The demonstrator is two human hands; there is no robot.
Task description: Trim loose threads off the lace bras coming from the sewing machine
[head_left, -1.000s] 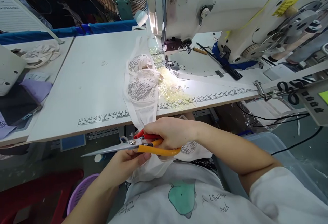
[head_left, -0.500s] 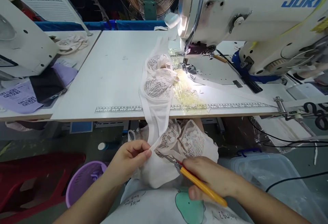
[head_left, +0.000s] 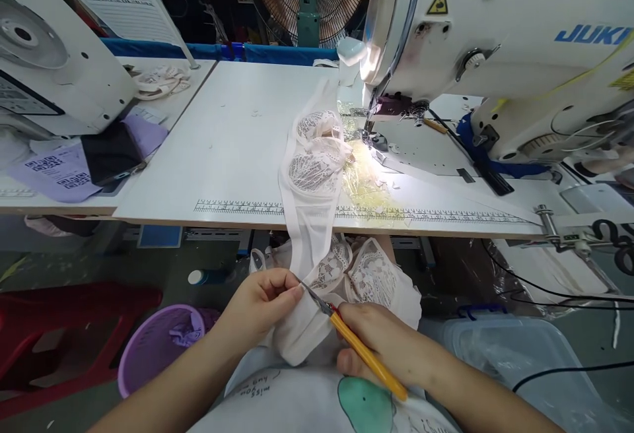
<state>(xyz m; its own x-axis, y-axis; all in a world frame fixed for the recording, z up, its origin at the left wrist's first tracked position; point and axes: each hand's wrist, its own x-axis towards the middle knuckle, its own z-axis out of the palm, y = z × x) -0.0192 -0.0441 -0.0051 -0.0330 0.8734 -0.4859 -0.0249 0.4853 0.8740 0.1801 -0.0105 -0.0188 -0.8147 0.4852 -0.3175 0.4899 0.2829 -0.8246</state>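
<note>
A white lace bra (head_left: 311, 199) hangs from the tabletop over the front edge down to my lap. My left hand (head_left: 262, 307) pinches the lower end of its band between thumb and fingers. In my right hand (head_left: 384, 340) is a pair of scissors with orange handles (head_left: 369, 357). The blades point up and left, with their tips right at my left fingertips by the band edge. Whether the blades touch fabric there I cannot tell. Beneath, another white lace bra (head_left: 374, 274) lies across my lap, partly covered by the first bra and my hands.
A JUKI sewing machine (head_left: 465, 37) with its lamp lit stands right on the white table (head_left: 238, 149). Yellowish film scraps (head_left: 366, 185) lie by its needle. A second machine (head_left: 64, 57) is at left. Below are a purple basket (head_left: 148, 354), a red stool (head_left: 64, 334) and a clear bin (head_left: 510, 347).
The scissors have moved left and up, bringing their tips from below the band to my left fingertips. My left hand keeps its pinch. The camera view has shifted slightly left.
</note>
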